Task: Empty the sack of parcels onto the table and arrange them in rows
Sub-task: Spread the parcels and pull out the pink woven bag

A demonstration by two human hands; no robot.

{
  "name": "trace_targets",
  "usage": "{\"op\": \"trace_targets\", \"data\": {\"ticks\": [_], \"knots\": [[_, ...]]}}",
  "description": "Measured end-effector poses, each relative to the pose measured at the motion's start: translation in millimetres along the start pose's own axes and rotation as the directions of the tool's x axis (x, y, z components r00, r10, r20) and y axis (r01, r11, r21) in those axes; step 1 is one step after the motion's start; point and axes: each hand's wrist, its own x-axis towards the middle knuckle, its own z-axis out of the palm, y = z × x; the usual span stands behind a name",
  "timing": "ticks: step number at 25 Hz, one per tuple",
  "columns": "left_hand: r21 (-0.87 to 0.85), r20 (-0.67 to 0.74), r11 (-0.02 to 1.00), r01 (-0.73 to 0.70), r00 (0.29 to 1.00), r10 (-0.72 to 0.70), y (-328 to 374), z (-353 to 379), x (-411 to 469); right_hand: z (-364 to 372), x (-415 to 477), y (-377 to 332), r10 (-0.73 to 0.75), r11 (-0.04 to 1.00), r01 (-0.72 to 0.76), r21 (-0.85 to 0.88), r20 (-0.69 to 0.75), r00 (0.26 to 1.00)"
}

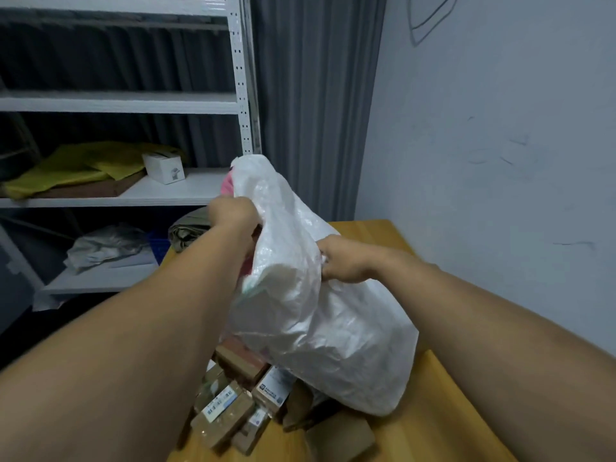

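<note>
Both the left hand [233, 211] and right hand [343, 261] grip the white woven plastic sack [316, 315], upended above brown cardboard parcels [233, 405] heaped on the wooden worktop [440, 421].

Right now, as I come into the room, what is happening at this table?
A person is lifting a white sack over the wooden table. The left hand grips it near the top and the right hand grips its side. Cardboard parcels lie in a loose heap under the sack, not yet arranged in rows.
</note>
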Motion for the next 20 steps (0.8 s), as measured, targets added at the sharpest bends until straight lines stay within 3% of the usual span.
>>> {"op": "trace_targets", "data": {"ticks": [1,4,5,7,11,13,16,18,20], "knots": [[-0.022,0.078,1.0,0.002,0.997,0.0,0,-2,1,-1,3,2,0.016,0.999,-0.018,-0.046,-0.036,0.999],[0.18,0.258,0.974,-0.141,0.962,0.092,4,-6,-1,-5,2,6,0.121,0.951,-0.183,-0.248,-0.245,0.962],[0.214,0.294,0.958,-0.189,0.948,0.122,6,-9,-3,-9,3,9,0.159,0.938,-0.245,-0.244,-0.325,0.932],[0.248,0.32,0.943,-0.221,0.938,0.135,11,-7,-3,-22,7,15,0.181,0.971,-0.233,-0.06,-0.458,0.87],[0.265,0.48,0.952,-0.153,0.877,0.007,11,6,-15,-31,19,27,0.09,0.989,-0.132,-0.063,-0.45,0.889],[0.17,0.497,0.983,-0.072,0.868,-0.022,11,12,-21,-35,23,32,0.069,0.993,-0.019,0.116,-0.44,0.895],[0.017,0.411,0.994,-0.11,0.907,0.094,35,28,-22,-61,24,19,0.156,0.773,0.15,0.616,-0.414,0.897],[-0.037,0.408,0.99,-0.138,0.902,0.141,50,37,-21,-81,17,6,0.058,0.71,0.231,0.666,-0.382,0.923],[0.031,0.458,0.985,-0.169,0.879,0.137,47,40,-19,-80,13,6,-0.059,0.719,0.29,0.632,-0.36,0.931]]}}
